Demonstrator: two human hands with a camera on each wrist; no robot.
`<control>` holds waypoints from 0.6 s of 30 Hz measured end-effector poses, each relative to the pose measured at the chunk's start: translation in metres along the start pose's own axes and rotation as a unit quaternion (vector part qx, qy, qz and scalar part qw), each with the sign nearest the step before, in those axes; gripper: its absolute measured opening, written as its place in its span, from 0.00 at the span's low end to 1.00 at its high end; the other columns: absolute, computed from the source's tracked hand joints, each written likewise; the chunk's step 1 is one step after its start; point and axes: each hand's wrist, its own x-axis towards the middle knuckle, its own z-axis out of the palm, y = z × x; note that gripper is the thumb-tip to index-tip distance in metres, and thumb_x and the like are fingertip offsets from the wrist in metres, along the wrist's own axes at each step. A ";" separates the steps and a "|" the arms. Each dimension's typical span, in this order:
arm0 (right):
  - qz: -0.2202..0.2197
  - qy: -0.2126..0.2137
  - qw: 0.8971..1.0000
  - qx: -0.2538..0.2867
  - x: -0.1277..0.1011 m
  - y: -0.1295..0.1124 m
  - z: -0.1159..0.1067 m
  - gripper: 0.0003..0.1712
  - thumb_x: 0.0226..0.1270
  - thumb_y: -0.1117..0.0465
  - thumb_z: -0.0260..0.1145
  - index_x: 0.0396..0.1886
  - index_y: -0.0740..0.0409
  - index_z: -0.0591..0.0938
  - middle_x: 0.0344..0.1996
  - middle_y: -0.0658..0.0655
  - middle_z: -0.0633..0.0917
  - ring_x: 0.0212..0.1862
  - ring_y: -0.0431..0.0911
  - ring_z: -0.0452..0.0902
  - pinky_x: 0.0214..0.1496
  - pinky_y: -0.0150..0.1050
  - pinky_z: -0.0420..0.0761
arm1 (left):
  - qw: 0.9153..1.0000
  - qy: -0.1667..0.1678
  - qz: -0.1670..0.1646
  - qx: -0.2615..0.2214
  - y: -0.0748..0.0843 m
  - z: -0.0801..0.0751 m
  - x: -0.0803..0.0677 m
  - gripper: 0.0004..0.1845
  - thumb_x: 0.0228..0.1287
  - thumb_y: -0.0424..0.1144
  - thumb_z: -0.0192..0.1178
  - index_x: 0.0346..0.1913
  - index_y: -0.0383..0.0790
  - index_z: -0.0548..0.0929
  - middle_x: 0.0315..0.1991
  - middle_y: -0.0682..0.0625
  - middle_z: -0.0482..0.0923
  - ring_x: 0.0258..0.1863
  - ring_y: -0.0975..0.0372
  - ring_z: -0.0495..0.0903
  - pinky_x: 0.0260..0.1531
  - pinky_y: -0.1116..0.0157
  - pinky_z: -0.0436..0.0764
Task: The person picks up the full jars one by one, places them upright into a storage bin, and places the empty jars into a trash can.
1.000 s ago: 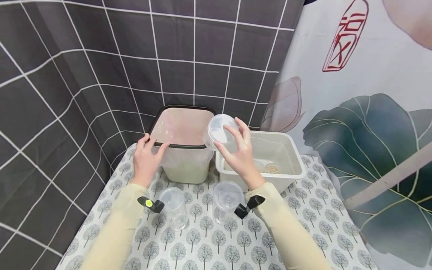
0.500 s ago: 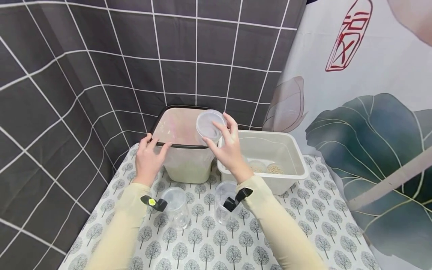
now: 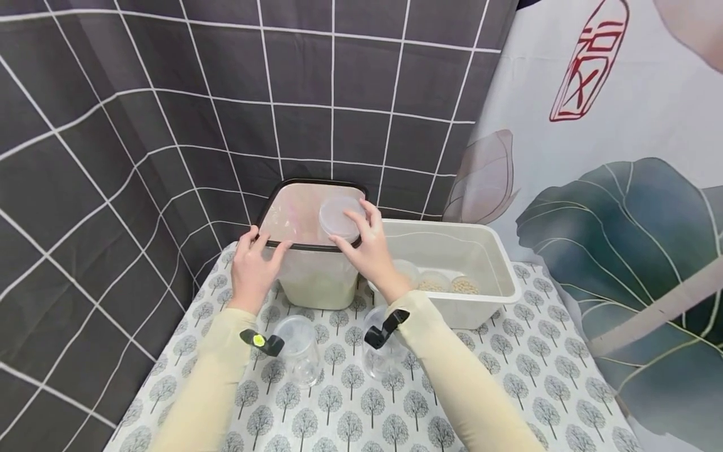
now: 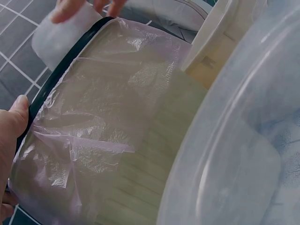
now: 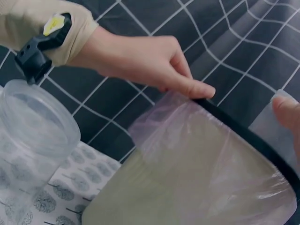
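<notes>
Head view: left hand (image 3: 253,267) resting on the near-left black rim of the lined bin (image 3: 312,251), fingers hooked over the edge and thumb against the wall, seemingly to steady it and pin the bag liner in place. Right hand (image 3: 369,251) pinching a clear round lid (image 3: 337,218) between fingertips and thumb, held tilted right over the bin's open mouth at its right side. Just right of the bin, touching or nearly so, a white tub (image 3: 480,301) with small round containers of beans inside. Nearer on the tree-print worktop (image 3: 508,370), two clear jars (image 3: 299,348) standing open, mouths up, between the forearms.

Left wrist view: thumb (image 4: 11,124) lying against the black rim, pinkish liner (image 4: 103,117) stretched taut over the pale bin wall; a clear jar's wall blurred close on the right. Other hand's fingertips (image 4: 70,7) on the frosted lid at top left.

Right wrist view: left hand's fingers (image 5: 187,84) curled onto the rim, a jar (image 5: 33,140) below the sleeve; lid edge (image 5: 274,126) seen past the rim at far right.
</notes>
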 end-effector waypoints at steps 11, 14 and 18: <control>0.037 -0.100 0.993 -0.047 -0.006 0.000 -0.001 0.24 0.55 0.57 0.71 0.48 0.66 0.78 0.59 0.73 0.66 0.60 0.62 0.63 0.61 0.52 0.66 | 1.000 0.002 0.000 0.000 0.004 0.000 -0.005 0.28 0.50 0.48 0.70 0.47 0.28 0.81 0.51 0.29 0.73 0.52 0.43 0.72 0.51 0.47 0.72; 0.027 -0.106 0.992 -0.059 -0.006 0.000 -0.003 0.21 0.56 0.56 0.71 0.44 0.66 0.80 0.57 0.73 0.68 0.61 0.62 0.63 0.62 0.51 0.65 | 1.000 0.009 0.004 0.000 0.005 0.000 -0.002 0.28 0.50 0.49 0.70 0.47 0.28 0.81 0.51 0.29 0.73 0.52 0.43 0.72 0.51 0.47 0.72; 0.026 -0.111 0.991 -0.072 -0.009 -0.001 -0.008 0.18 0.57 0.56 0.69 0.42 0.65 0.81 0.55 0.71 0.71 0.59 0.60 0.65 0.61 0.51 0.66 | 1.000 0.008 0.003 0.000 0.004 -0.001 -0.001 0.28 0.50 0.49 0.70 0.46 0.28 0.82 0.51 0.29 0.73 0.52 0.43 0.72 0.51 0.47 0.72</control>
